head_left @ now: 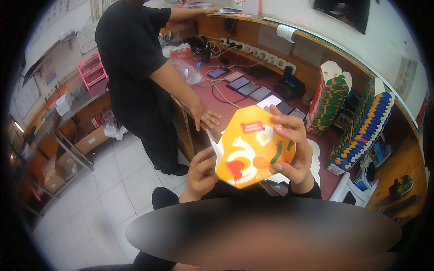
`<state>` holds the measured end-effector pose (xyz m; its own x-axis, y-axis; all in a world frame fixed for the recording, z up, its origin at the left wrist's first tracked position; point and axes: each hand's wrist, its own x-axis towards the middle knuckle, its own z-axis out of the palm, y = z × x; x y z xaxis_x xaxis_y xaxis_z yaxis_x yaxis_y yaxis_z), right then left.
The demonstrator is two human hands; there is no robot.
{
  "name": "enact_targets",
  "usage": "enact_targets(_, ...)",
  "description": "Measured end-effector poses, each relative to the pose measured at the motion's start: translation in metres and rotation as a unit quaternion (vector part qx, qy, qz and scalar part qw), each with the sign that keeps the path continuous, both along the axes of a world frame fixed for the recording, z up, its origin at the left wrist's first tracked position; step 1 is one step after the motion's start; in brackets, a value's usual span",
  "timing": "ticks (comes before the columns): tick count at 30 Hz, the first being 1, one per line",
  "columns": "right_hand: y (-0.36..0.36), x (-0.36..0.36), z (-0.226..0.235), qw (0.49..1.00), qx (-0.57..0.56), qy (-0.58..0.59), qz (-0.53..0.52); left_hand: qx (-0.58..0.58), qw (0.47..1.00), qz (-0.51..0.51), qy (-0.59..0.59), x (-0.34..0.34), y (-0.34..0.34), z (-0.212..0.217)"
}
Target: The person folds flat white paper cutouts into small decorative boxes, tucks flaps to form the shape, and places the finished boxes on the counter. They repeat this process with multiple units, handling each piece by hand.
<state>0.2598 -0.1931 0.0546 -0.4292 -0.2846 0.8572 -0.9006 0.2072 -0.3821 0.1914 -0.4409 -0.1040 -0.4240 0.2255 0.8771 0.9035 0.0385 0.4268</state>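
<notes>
A yellow cardboard takeaway box, printed with white, red and green shapes, is held up in front of me between both hands. My left hand grips its left edge, where a white flap stands out. At the right edge my right hand pinches it, thumb on the printed face and fingers along the upper side. Behind the box, white card pieces lie on the red desk, partly hidden by my right hand.
Tall nested stacks of green-and-red cartons and blue-and-yellow cartons stand at right. Several phones lie on the desk before a row of sockets. A person in black stands at left, one hand on the desk edge.
</notes>
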Motion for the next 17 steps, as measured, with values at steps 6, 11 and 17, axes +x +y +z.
enact_targets(6, -0.025, 0.009, -0.013, 0.998, -0.045, -0.021, -0.046, 0.015, 0.970, -0.113, -0.215, 0.007, -0.004, 0.013)
enact_targets(11, -0.014, 0.001, -0.003, 0.964, 0.136, 0.098, -0.206, 0.202, 0.949, -0.204, -0.128, 0.011, -0.001, 0.052)
enact_targets(17, -0.035, -0.008, -0.025, 0.989, 0.113, 0.073, -0.057, 0.045, 0.777, -0.327, -0.535, 0.039, -0.014, 0.065)
